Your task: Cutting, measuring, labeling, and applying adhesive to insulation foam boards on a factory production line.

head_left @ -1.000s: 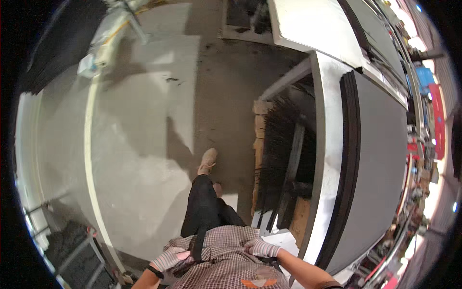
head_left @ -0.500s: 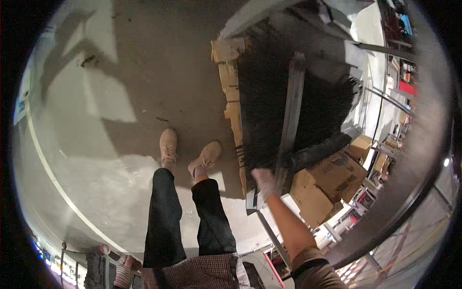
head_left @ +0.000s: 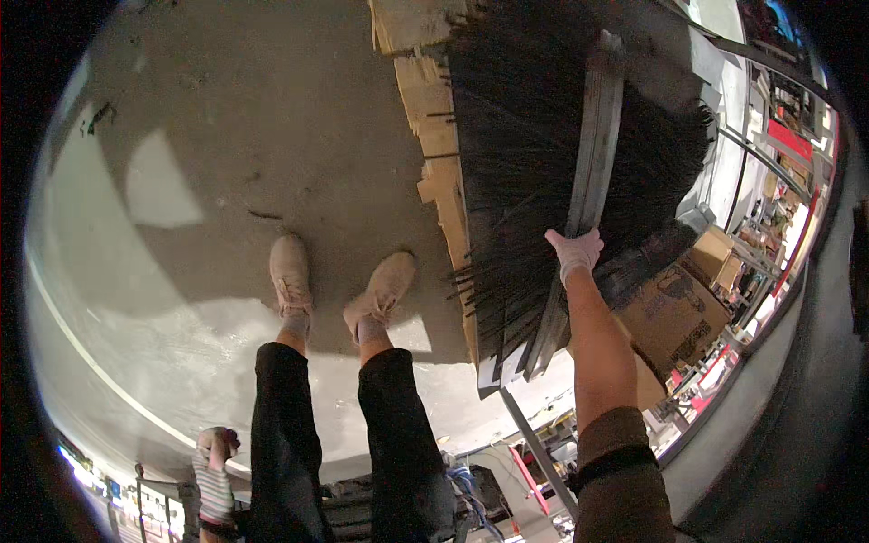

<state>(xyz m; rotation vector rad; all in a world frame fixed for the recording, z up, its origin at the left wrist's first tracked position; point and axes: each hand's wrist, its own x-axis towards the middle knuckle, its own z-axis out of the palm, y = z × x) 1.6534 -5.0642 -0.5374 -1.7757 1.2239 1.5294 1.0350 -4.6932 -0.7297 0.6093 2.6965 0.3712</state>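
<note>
1. Touching the grey bar [head_left: 595, 145], upper right: our right hand [head_left: 577, 250], thumb out.
2. The bar crosses black bristles [head_left: 520, 136].
3. Lower left: our left hand [head_left: 215, 449]; we cannot tell either hand's grip.

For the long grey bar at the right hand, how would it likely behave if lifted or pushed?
The grey bar is probably stiff: it shows a nearly straight, angular profile across the thin black strands. It seems unlikely to roll, since its upper face looks flat. Being long and narrow, it may tip if lifted near one end.
</note>
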